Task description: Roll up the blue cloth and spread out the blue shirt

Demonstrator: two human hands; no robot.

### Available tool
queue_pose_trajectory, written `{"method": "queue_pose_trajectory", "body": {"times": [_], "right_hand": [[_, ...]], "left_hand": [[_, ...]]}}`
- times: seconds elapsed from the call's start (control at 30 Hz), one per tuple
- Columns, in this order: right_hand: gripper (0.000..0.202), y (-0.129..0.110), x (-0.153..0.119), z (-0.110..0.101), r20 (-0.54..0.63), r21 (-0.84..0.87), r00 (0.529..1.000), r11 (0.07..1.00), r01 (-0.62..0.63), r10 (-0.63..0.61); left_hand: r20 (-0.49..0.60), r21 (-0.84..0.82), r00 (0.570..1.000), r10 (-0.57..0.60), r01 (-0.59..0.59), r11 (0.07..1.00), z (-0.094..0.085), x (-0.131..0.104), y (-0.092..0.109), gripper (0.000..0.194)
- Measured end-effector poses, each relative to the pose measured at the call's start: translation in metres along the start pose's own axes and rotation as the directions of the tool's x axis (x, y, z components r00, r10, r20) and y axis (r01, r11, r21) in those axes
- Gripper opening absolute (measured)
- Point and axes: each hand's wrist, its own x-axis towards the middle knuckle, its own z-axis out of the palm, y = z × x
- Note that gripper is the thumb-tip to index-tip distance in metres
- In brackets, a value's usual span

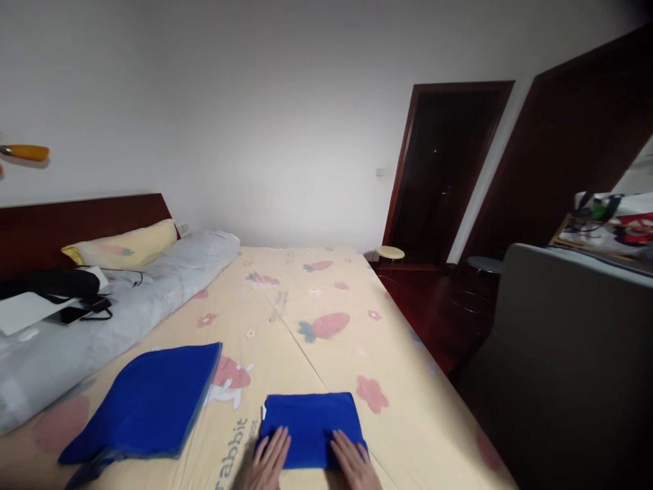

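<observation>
A folded blue cloth lies on the bed in front of me as a neat rectangle, with a small white tag at its left edge. My left hand rests flat on its near left part, fingers stretched out. On the near right part lies my right hand, its fingers also extended and pressed to the fabric. Neither hand grips anything. To the left, a second blue cloth is spread in a larger, uneven shape, with a dark, strap-like piece trailing from its near edge.
The bed has a yellow sheet with carrots and flowers. A rolled grey quilt, a yellow pillow, a white flat device and a black bag are at left. Stools and a grey panel stand right.
</observation>
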Motion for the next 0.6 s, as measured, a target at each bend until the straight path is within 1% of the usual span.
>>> {"method": "queue_pose_trajectory", "body": {"times": [0.07, 0.1, 0.13, 0.2, 0.23, 0.3, 0.37, 0.43, 0.5, 0.57, 0.6], "right_hand": [[0.067, -0.02, 0.02, 0.006, 0.096, 0.101, 0.994, 0.994, 0.04, -0.049], [0.067, -0.027, 0.029, 0.007, 0.153, 0.142, 0.987, 0.99, 0.019, -0.041], [0.068, -0.031, 0.036, 0.007, 0.21, 0.167, 0.978, 0.986, -0.029, -0.007], [0.073, -0.031, 0.043, 0.003, 0.305, 0.177, 0.948, 0.973, -0.148, 0.089], [0.075, -0.027, 0.043, -0.001, 0.333, 0.174, 0.934, 0.965, -0.197, 0.131], [0.076, -0.014, 0.035, -0.01, 0.346, 0.165, 0.918, 0.95, -0.266, 0.197], [0.075, 0.001, 0.024, -0.021, 0.327, 0.166, 0.915, 0.939, -0.302, 0.236], [0.073, 0.012, 0.014, -0.031, 0.322, 0.177, 0.913, 0.932, -0.317, 0.25], [0.074, 0.018, 0.009, -0.04, 0.337, 0.195, 0.908, 0.925, -0.327, 0.25], [0.073, 0.022, 0.008, -0.047, 0.339, 0.212, 0.903, 0.913, -0.347, 0.265], [0.07, 0.023, 0.008, -0.049, 0.319, 0.221, 0.901, 0.901, -0.373, 0.295]], "left_hand": [[0.048, -0.086, 0.995, 0.093, -0.088, 0.992, 0.001, 0.02, 0.023, 0.104], [0.069, -0.13, 0.989, 0.132, -0.122, 0.984, 0.002, 0.029, 0.03, 0.102], [0.089, -0.165, 0.985, 0.144, -0.128, 0.978, 0.002, 0.036, 0.035, 0.101], [0.132, -0.2, 0.988, 0.086, -0.058, 0.978, 0.0, 0.043, 0.034, 0.099], [0.154, -0.206, 0.987, 0.038, -0.005, 0.978, -0.003, 0.042, 0.029, 0.099], [0.192, -0.208, 0.98, -0.046, 0.086, 0.974, -0.013, 0.036, 0.014, 0.095], [0.219, -0.206, 0.973, -0.072, 0.119, 0.971, -0.024, 0.025, -0.004, 0.09], [0.226, -0.192, 0.971, -0.076, 0.121, 0.974, -0.032, 0.013, -0.02, 0.088], [0.21, -0.176, 0.975, -0.074, 0.112, 0.978, -0.033, 0.002, -0.034, 0.088], [0.186, -0.194, 0.98, -0.071, 0.107, 0.975, -0.029, -0.006, -0.045, 0.086], [0.174, -0.226, 0.982, -0.08, 0.118, 0.967, -0.026, -0.008, -0.05, 0.082]]}}
